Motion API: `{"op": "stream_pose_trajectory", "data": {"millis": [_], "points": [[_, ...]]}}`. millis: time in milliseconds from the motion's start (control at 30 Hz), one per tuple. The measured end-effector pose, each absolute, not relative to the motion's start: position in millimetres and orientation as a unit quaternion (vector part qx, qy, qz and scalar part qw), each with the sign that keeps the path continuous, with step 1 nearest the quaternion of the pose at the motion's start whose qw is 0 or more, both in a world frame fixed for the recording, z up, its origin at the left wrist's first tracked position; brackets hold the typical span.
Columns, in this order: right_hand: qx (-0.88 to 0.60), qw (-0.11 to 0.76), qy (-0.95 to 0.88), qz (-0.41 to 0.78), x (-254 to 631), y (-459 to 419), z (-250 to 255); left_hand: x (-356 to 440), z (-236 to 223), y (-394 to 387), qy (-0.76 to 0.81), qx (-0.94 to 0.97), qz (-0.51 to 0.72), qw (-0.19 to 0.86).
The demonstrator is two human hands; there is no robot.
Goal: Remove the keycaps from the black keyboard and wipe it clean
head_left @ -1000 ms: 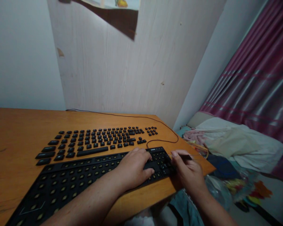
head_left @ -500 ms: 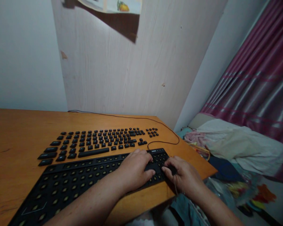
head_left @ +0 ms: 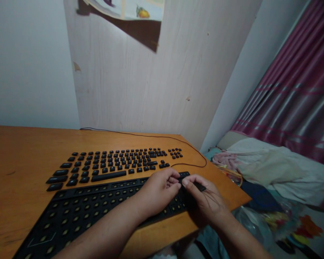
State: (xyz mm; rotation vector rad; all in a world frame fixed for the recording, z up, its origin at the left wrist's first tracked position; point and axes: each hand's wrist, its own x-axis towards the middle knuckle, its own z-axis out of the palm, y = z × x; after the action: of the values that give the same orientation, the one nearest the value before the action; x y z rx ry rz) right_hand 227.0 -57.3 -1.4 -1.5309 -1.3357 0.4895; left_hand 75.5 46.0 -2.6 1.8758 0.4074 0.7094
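No legible lettering, even on keycaps (head_left: pixel 112 168)

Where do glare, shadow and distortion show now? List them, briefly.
Head view: pale sheen along the curtain's folds; head view: dark shade on the table below the right hand; head view: the keyboard looks stretched toward lower left, probably by the lens.

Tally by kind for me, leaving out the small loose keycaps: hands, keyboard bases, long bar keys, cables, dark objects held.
Hands: 2, left hand and right hand
Keyboard base: 1
Long bar key: 1
Cable: 1
Dark object in the right hand: 1
Total: 6
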Motion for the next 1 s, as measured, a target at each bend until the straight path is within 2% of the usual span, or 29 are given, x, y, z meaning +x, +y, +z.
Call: {"op": "stream_pose_trajectory", "data": {"millis": [167, 300, 400, 633, 733, 833, 1000], "points": [[-0.619, 0.503, -0.579, 0.168, 216, -49, -5, 76, 3, 50, 0.206, 0.719, 0.302, 0.591], [-0.613, 0.475, -0.629, 0.063, 217, -47, -8, 77, 2, 53, 0.224, 0.696, 0.304, 0.611], [-0.582, 0.441, -0.683, 0.000, 221, -47, -7, 79, 1, 54, 0.228, 0.665, 0.304, 0.643], [-0.561, 0.335, -0.757, -0.012, 238, -46, 3, 77, 0, 53, 0.232, 0.680, 0.281, 0.636], [-0.576, 0.343, -0.742, -0.018, 257, -33, 7, 76, -1, 54, 0.265, 0.731, 0.294, 0.556], [-0.614, 0.372, -0.696, -0.024, 286, -9, 9, 73, -2, 56, 0.277, 0.806, 0.317, 0.416], [-0.660, 0.359, -0.659, 0.018, 330, 39, -3, 65, 0, 51, 0.278, 0.892, 0.294, 0.203]]}}
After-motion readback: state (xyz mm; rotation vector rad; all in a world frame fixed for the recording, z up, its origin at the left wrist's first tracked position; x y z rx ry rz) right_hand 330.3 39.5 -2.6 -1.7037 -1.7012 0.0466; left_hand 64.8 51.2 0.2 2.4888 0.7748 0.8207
